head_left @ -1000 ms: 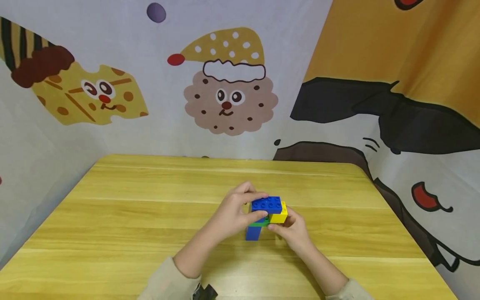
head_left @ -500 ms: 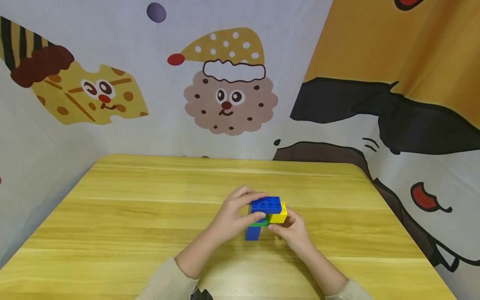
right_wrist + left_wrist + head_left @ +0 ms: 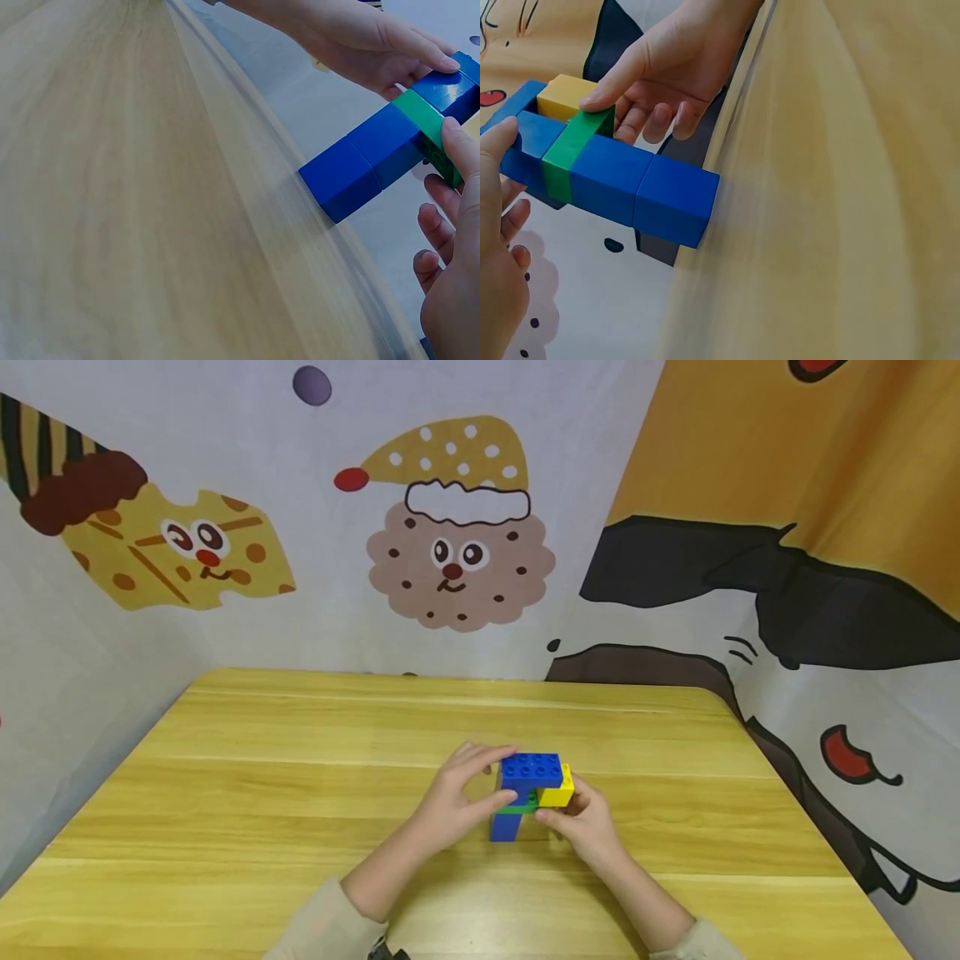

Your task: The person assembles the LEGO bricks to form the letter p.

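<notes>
A stack of toy building bricks (image 3: 506, 827) stands upright on the table: blue bricks below, a thin green brick (image 3: 574, 146) across them, more blue above. Its studded top blue brick (image 3: 531, 768) reaches right, over a yellow brick (image 3: 555, 793) sitting on the green one's right end. My left hand (image 3: 453, 793) is at the upper left of the stack, thumb on the near face of the blue brick and index finger at its far edge. From the right, my right hand (image 3: 588, 827) pinches the green and yellow bricks, its thumb on the green one; its other fingertips are partly hidden.
The wooden table (image 3: 262, 793) spreads around the stack on all sides. Behind it hangs a cloth backdrop (image 3: 300, 635) with cartoon prints. A dark object (image 3: 386, 950) shows at the left sleeve cuff.
My left hand has slid left along the top blue brick, so its fingertips now lie only at the brick's left end. The stack and my right hand have stayed in place.
</notes>
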Motion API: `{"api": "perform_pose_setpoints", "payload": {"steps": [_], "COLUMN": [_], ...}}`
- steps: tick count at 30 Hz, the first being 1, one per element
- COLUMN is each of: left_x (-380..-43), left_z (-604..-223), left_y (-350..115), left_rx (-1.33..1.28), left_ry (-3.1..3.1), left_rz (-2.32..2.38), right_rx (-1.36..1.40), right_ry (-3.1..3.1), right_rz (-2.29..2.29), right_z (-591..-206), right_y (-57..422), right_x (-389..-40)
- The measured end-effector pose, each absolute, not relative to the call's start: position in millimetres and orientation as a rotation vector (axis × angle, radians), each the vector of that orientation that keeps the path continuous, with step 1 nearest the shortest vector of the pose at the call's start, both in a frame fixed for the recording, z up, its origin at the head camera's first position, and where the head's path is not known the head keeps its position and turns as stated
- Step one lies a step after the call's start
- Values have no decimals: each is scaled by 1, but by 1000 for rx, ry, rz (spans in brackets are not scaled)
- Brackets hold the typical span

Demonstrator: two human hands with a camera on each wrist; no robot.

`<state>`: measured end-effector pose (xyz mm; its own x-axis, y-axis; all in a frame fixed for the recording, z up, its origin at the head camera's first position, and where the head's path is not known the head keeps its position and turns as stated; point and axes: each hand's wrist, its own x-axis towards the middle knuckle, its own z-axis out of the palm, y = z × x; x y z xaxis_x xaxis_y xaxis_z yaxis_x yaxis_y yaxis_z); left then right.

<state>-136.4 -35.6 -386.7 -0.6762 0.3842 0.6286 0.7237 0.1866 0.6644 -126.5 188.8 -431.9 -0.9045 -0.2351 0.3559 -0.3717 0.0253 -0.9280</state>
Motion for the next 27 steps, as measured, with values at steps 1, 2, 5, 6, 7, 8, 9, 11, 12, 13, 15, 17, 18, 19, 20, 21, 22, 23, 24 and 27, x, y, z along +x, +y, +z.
{"api": "perform_pose_setpoints", "payload": {"steps": [1, 2, 5, 6, 7, 8, 9, 11, 12, 13, 15, 17, 18, 19, 20, 21, 22, 23, 24, 27], "left_x": [-136, -136, -135, -134, -134, -134, -134, -134, -134, -134, -133, -133, -133, -133, -133, -134, -135, -135, -136, -138], "left_z": [-388, -389, -391, -392, -393, -394, -394, -394, -394, -394, -393, -393, -393, -393, -393, -392, -392, -392, -391, -389], "left_y": [-36, -37, -39, -40, -41, -41, -41, -42, -42, -42, -43, -43, -43, -44, -44, -44, -44, -44, -45, -46], "left_rx": [-1049, -1053, -1060, -1060, -1060, -1061, -1061, -1059, -1054, -1050, -1022, -974, -944, -915, -882, -855, -831, -810, -794, -748], "left_ry": [-2150, -2149, -2147, -2149, -2148, -2148, -2148, -2150, -2152, -2150, -2163, -2176, -2183, -2189, -2199, -2204, -2208, -2211, -2213, -2218], "left_rz": [-1485, -1481, -1479, -1479, -1480, -1480, -1482, -1485, -1487, -1494, -1529, -1578, -1604, -1629, -1652, -1668, -1679, -1687, -1700, -1749], "right_rx": [646, 647, 649, 652, 658, 663, 665, 670, 665, 661, 641, 628, 622, 624, 620, 621, 619, 615, 615, 602], "right_ry": [-2179, -2186, -2200, -2204, -2207, -2210, -2212, -2213, -2217, -2222, -2234, -2241, -2245, -2246, -2245, -2244, -2242, -2241, -2238, -2241], "right_rz": [2020, 2015, 2001, 1994, 1986, 1977, 1973, 1969, 1960, 1948, 1921, 1892, 1878, 1874, 1875, 1875, 1880, 1881, 1883, 1866], "right_z": [-432, -432, -431, -431, -431, -430, -430, -429, -428, -428, -427, -427, -426, -425, -424, -423, -422, -421, -420, -418], "right_y": [189, 189, 190, 190, 190, 190, 190, 190, 190, 190, 189, 189, 189, 188, 188, 188, 187, 187, 186, 185], "right_x": [-126, -126, -125, -125, -125, -124, -124, -123, -123, -123, -124, -124, -124, -125, -125, -126, -126, -126, -127, -130]}}
